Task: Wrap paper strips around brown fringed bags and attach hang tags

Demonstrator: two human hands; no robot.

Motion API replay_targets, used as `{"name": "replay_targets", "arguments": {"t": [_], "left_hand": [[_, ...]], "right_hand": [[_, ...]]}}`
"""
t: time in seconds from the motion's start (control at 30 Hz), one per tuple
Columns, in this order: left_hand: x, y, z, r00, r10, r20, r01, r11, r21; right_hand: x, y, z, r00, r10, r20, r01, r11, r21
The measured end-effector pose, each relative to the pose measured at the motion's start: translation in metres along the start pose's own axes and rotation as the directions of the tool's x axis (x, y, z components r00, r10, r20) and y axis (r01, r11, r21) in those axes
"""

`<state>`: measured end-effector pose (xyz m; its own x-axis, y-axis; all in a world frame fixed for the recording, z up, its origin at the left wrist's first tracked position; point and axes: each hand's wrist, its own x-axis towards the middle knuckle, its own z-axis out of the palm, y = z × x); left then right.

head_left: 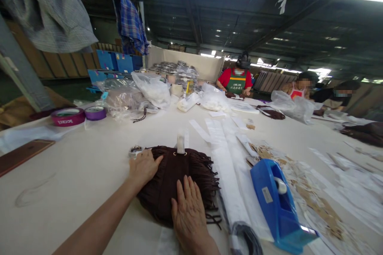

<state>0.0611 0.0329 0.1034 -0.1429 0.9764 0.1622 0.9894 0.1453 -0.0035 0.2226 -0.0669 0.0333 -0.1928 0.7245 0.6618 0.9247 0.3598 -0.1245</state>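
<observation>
A dark brown fringed suede bag (179,171) lies flat on the white table (83,167) just in front of me. My left hand (143,168) rests on its left edge, fingers loosely curled against the suede. Flat on the bag's near part lies my right hand (188,207), fingers stretched out and together. A white paper-wrapped strap piece (180,144) stands at the bag's top, by two small metal eyelets. Neither hand grips anything.
A blue tape dispenser (277,203) sits right of the bag, beside long white paper strips (223,155). Pink (68,116) and purple (95,112) tape rolls lie far left. Clear plastic bags (152,89) pile up behind. Three people work at the far right end.
</observation>
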Motion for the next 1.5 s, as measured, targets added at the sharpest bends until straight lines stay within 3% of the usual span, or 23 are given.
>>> {"name": "replay_targets", "arguments": {"t": [0.13, 0.23, 0.33, 0.43, 0.57, 0.67, 0.73, 0.87, 1.03, 1.23, 1.3, 1.37, 1.43, 1.5], "left_hand": [[0.011, -0.013, -0.029, 1.000, -0.011, -0.027, 0.010, 1.000, -0.022], [0.006, 0.002, -0.045, 0.984, 0.084, -0.158, -0.088, 0.996, -0.017], [-0.019, 0.026, -0.032, 0.919, 0.340, -0.201, -0.351, 0.936, -0.022], [-0.046, 0.039, 0.000, 0.858, 0.501, -0.109, -0.507, 0.862, -0.028], [-0.056, 0.037, 0.025, 0.873, 0.488, 0.007, -0.488, 0.873, -0.013], [-0.053, 0.033, 0.025, 0.875, 0.483, 0.010, -0.483, 0.875, -0.008], [-0.051, 0.033, 0.023, 0.874, 0.485, 0.006, -0.485, 0.874, -0.002], [-0.053, 0.034, 0.026, 0.883, 0.469, -0.020, -0.469, 0.883, 0.000], [-0.053, 0.035, 0.027, 0.879, 0.477, -0.007, -0.478, 0.879, -0.011], [-0.054, 0.035, 0.025, 0.883, 0.469, -0.027, -0.470, 0.882, -0.045], [-0.055, 0.034, 0.026, 0.884, 0.466, -0.036, -0.467, 0.882, -0.057], [-0.056, 0.035, 0.026, 0.886, 0.463, -0.035, -0.464, 0.883, -0.066], [-0.056, 0.035, 0.026, 0.886, 0.462, -0.034, -0.463, 0.883, -0.068], [-0.056, 0.036, 0.025, 0.885, 0.464, -0.035, -0.465, 0.884, -0.056]], "right_hand": [[0.000, 0.000, 0.001, 1.000, -0.002, 0.002, 0.002, 1.000, 0.013], [-0.001, 0.000, 0.001, 1.000, 0.004, 0.022, -0.005, 1.000, 0.019], [-0.003, 0.000, 0.002, 0.999, 0.023, 0.029, -0.024, 0.999, 0.023], [-0.006, 0.002, 0.004, 0.999, 0.021, 0.042, -0.022, 0.999, 0.032], [0.008, 0.004, -0.006, 0.980, 0.015, 0.199, -0.034, 0.995, 0.089], [0.042, 0.004, -0.016, 0.926, 0.099, 0.364, -0.146, 0.984, 0.105], [0.066, 0.008, -0.017, 0.905, 0.095, 0.415, -0.155, 0.981, 0.113], [0.088, 0.027, 0.000, 0.863, 0.123, 0.491, -0.188, 0.978, 0.087], [0.077, 0.041, 0.019, 0.826, 0.266, 0.497, -0.306, 0.952, 0.000], [0.091, 0.045, 0.001, 0.773, 0.356, 0.525, -0.352, 0.929, -0.111], [0.101, 0.045, -0.013, 0.772, 0.369, 0.518, -0.353, 0.926, -0.133], [0.106, 0.044, -0.025, 0.809, 0.358, 0.466, -0.331, 0.933, -0.142], [0.100, 0.042, -0.030, 0.870, 0.270, 0.414, -0.249, 0.963, -0.103], [0.086, 0.041, -0.026, 0.876, 0.174, 0.449, -0.180, 0.983, -0.029]]}}
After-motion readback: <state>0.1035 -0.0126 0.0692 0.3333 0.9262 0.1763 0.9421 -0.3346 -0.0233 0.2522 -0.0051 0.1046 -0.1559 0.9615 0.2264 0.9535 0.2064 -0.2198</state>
